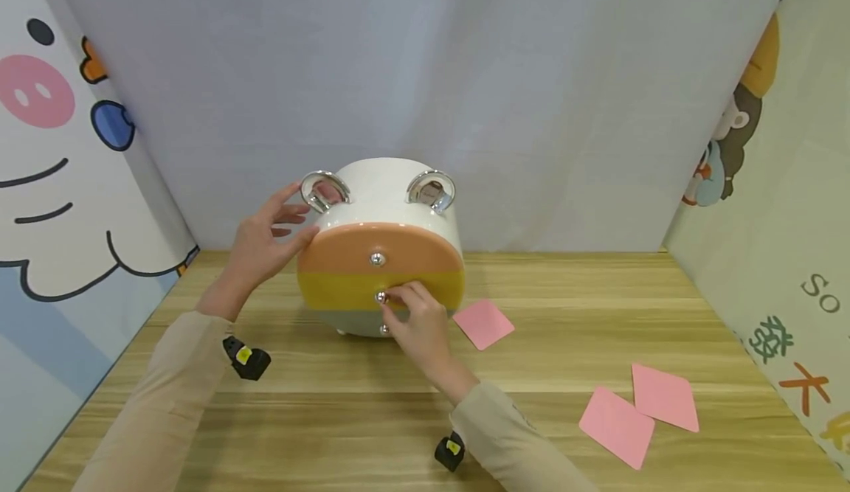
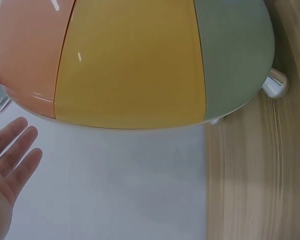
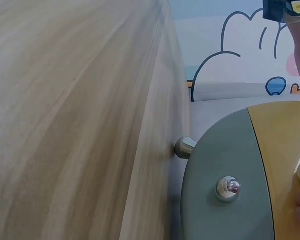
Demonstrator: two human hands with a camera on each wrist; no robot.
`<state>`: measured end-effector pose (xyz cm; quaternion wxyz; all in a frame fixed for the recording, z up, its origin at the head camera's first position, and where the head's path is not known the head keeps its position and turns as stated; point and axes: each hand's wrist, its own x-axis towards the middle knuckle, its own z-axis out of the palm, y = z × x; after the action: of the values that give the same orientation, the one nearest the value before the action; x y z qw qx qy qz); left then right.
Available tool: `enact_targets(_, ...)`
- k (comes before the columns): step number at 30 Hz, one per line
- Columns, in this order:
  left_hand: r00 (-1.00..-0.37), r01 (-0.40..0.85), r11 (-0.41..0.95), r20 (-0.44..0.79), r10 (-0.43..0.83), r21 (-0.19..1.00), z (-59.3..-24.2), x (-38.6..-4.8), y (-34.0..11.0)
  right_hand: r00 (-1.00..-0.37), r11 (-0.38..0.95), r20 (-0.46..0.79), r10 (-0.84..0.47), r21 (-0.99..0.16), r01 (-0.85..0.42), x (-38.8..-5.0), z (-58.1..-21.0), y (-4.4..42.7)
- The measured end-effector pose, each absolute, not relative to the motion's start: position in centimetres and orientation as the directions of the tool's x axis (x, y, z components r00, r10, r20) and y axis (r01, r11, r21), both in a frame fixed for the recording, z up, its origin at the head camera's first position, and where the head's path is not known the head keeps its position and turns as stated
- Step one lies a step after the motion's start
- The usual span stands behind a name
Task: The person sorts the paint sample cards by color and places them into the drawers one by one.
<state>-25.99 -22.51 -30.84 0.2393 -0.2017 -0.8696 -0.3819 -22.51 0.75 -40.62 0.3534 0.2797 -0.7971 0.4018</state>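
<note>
A small round-fronted drawer cabinet (image 1: 392,182) stands on the table, white on top, with two silver ring-shaped ears. Its front has an orange, a yellow and a grey-green drawer, each with a silver knob. My right hand (image 1: 423,330) pinches the knob (image 1: 381,297) of the yellow drawer (image 1: 332,290) between thumb and fingers. At the cabinet's upper left, my left hand (image 1: 260,245) rests its thumb at the orange drawer's edge, its index finger by the left ear (image 1: 325,191). In the left wrist view the other fingers (image 2: 15,155) extend away from the cabinet. All drawers look flush.
One pink paper square (image 1: 484,324) lies beside the cabinet, and two more, a left one (image 1: 617,427) and a right one (image 1: 665,397), at the right front. A pale curtain (image 1: 564,108) hangs behind. Black wrist devices (image 1: 247,359) are by both sleeves.
</note>
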Motion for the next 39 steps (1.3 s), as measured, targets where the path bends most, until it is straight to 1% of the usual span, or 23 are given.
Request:
enact_targets(3, -0.805, 0.530, 0.631, 0.569, 0.167, 0.566, -30.8, -25.9, -22.5, -0.624, 0.475, 0.768, -0.142, -0.500, -0.724, -22.3, -40.8, 0.8)
enact_targets(6, -0.806, 0.529, 0.634, 0.568, 0.166, 0.564, -30.9, -26.0, -22.5, -0.697, 0.403, 0.711, -0.094, -0.613, -0.680, -21.9, -41.0, 0.8)
enact_targets(8, -0.806, 0.528, 0.637, 0.568, 0.167, 0.562, -31.0, -26.0, -22.5, -0.778, 0.331, 0.626, -0.049, -0.725, -0.604, -21.4, -41.2, 0.9)
enact_targets(11, -0.804, 0.531, 0.633, 0.570, 0.167, 0.563, -31.1, -26.1, -22.6, -0.888, 0.212, 0.460, 0.006, -0.868, -0.448, -20.8, -41.7, 1.0)
enact_targets(13, -0.804, 0.531, 0.631, 0.571, 0.165, 0.566, -31.1, -26.0, -22.6, -0.935, 0.147, 0.352, 0.036, -0.928, -0.343, -20.5, -42.2, 0.9)
enact_targets(15, -0.804, 0.531, 0.629, 0.571, 0.164, 0.567, -31.1, -26.0, -22.7, -0.959, 0.107, 0.276, 0.058, -0.957, -0.269, -20.4, -42.8, 0.7)
enact_targets(20, -0.806, 0.530, 0.627, 0.569, 0.164, 0.571, -31.2, -26.0, -22.7, -0.982, 0.037, 0.145, 0.122, -0.989, -0.141, -20.2, -44.5, -0.3)
enact_targets(23, -0.806, 0.531, 0.624, 0.568, 0.163, 0.574, -31.2, -26.0, -22.6, -0.982, -0.011, 0.095, 0.165, -0.995, -0.098, -20.2, -45.2, -1.0)
enact_targets(26, -0.805, 0.531, 0.626, 0.571, 0.163, 0.571, -31.2, -26.0, -22.6, -0.975, -0.054, 0.070, 0.212, -0.995, -0.083, -20.3, -45.7, -1.5)
enact_targets(30, -0.801, 0.535, 0.628, 0.576, 0.163, 0.566, -31.2, -26.0, -22.5, -0.962, -0.088, 0.077, 0.261, -0.991, -0.103, -20.4, -46.2, -2.1)
enact_targets(32, -0.798, 0.537, 0.629, 0.580, 0.163, 0.562, -31.2, -26.0, -22.5, -0.960, -0.111, 0.065, 0.274, -0.989, -0.099, -20.2, -45.8, -2.4)
enact_targets(39, -0.800, 0.534, 0.626, 0.579, 0.157, 0.569, -31.2, -26.0, -22.5, -0.945, -0.186, -0.011, 0.326, -0.981, -0.052, -20.4, -46.1, -3.5)
